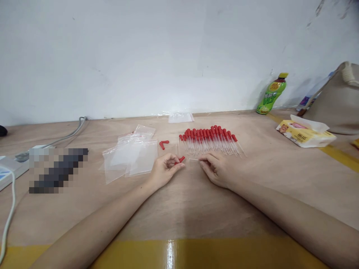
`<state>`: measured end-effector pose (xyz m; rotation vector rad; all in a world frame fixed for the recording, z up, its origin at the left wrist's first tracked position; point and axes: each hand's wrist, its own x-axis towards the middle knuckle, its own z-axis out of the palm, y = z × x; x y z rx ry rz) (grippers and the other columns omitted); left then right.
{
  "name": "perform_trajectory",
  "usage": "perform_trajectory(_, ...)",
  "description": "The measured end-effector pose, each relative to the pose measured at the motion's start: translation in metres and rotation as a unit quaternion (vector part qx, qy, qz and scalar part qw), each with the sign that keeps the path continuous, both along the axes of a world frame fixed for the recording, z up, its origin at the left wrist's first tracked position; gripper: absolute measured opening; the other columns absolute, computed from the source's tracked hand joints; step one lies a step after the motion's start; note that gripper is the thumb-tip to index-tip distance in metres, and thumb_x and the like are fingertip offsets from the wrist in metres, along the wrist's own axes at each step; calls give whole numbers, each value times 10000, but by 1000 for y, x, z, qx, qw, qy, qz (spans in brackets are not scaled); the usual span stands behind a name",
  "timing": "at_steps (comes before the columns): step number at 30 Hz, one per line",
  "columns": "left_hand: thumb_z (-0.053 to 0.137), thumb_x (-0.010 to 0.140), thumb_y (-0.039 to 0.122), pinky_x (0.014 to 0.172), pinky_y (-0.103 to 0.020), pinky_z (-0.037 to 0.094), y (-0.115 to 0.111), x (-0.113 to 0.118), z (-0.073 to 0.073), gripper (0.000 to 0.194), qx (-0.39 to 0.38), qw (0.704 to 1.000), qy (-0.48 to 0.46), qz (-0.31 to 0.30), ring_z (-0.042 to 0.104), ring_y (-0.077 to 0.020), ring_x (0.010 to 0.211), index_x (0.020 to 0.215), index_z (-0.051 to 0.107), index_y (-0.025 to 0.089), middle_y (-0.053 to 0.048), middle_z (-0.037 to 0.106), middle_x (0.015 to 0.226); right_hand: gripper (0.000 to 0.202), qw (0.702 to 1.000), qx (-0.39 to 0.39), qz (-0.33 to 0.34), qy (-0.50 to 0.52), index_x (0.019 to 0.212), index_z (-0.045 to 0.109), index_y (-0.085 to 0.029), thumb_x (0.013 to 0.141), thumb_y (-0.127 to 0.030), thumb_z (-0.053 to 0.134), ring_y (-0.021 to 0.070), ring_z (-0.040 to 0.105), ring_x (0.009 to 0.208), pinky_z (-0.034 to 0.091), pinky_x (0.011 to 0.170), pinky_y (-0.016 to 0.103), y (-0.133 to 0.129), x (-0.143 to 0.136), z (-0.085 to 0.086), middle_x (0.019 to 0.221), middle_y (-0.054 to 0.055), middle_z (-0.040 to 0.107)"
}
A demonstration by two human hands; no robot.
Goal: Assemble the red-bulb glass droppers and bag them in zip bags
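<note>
Between the thumb and fingers of my left hand point(163, 171) is a red rubber dropper bulb point(181, 159), partly hidden by the fingertips. My right hand point(218, 171) pinches a thin clear dropper tube point(193, 160), whose free end points left toward the bulb, with a small gap between them. Just beyond my hands lies a row of droppers point(209, 140), many clear tubes with red bulbs on their far ends. Two loose red bulbs point(163, 144) rest on the table past my left hand.
Clear zip bags point(126, 158) lie left of my left hand, and another bag point(181, 118) is by the wall. A power strip point(11, 173) with cables and a blurred dark object point(58, 173) sit left. Rightward are a green bottle point(272, 93), tissue pack point(305, 132) and beige bag point(333, 104).
</note>
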<state>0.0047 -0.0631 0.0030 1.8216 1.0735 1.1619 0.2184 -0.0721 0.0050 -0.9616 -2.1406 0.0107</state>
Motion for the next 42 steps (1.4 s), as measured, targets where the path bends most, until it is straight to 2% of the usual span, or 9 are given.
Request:
perform_trajectory(2,639,719,271,623,-231,496,2,-1,-3,208,-23,1000,-10,-14,613,-118,682,763,470,158,-20,598,790,158,1000,-2,1,16,879,570,-166,829,-182,421,130,510,658,413,648,270,-1,-3,0,738,37,575)
perform_trajectory(8,604,755,251,651,-236,486,0,-3,-5,190,-20,999,3,-35,611,-114,690,814,443,170,1,594,747,160,999,-10,11,28,888,568,-164,836,-179,418,125,517,685,410,664,263,2,-5,-4,769,39,580)
perform_trajectory(12,595,764,269,711,-271,503,0,-1,-4,202,-21,999,3,-39,628,-143,775,894,486,159,-37,632,837,158,1000,3,19,18,900,563,-174,841,-181,417,125,534,709,402,703,275,3,-6,-7,780,33,601)
perform_trajectory(15,591,765,307,752,-297,504,0,0,-3,245,-8,999,38,-21,625,-171,839,950,555,151,-69,647,916,147,999,0,40,7,897,555,-179,849,-194,417,124,538,724,395,719,279,4,-6,-8,793,29,609)
perform_trajectory(23,518,807,322,570,-228,474,-1,-2,-2,224,38,993,114,-11,593,-129,625,892,644,158,-23,663,727,148,997,-40,72,-8,836,574,-182,844,-205,428,130,520,704,405,655,255,1,-6,-3,733,26,580)
perform_trajectory(29,509,814,274,653,-243,472,-7,-3,8,184,57,987,141,-55,602,-145,716,862,644,159,-34,669,798,161,992,-73,97,-22,850,603,-195,837,-183,443,124,530,711,403,681,268,3,-1,3,773,15,609)
perform_trajectory(34,481,839,286,679,-246,465,-11,-4,11,197,86,971,206,-87,599,-143,736,870,647,185,-27,661,806,175,991,-29,91,-90,829,611,-193,831,-151,441,125,511,663,376,685,297,5,0,-1,758,19,610)
perform_trajectory(39,517,819,319,659,-248,472,-10,-2,9,199,118,973,194,-31,607,-146,724,891,651,190,-30,675,828,165,997,17,59,-48,856,581,-176,852,-193,416,141,528,717,388,675,288,2,0,-3,782,45,608)
perform_trajectory(42,532,811,318,623,-242,467,-10,-1,8,195,126,972,193,-32,601,-140,687,888,654,186,-34,677,821,133,999,13,36,-35,810,562,-179,845,-218,439,137,522,696,385,651,273,1,2,-1,742,31,601)
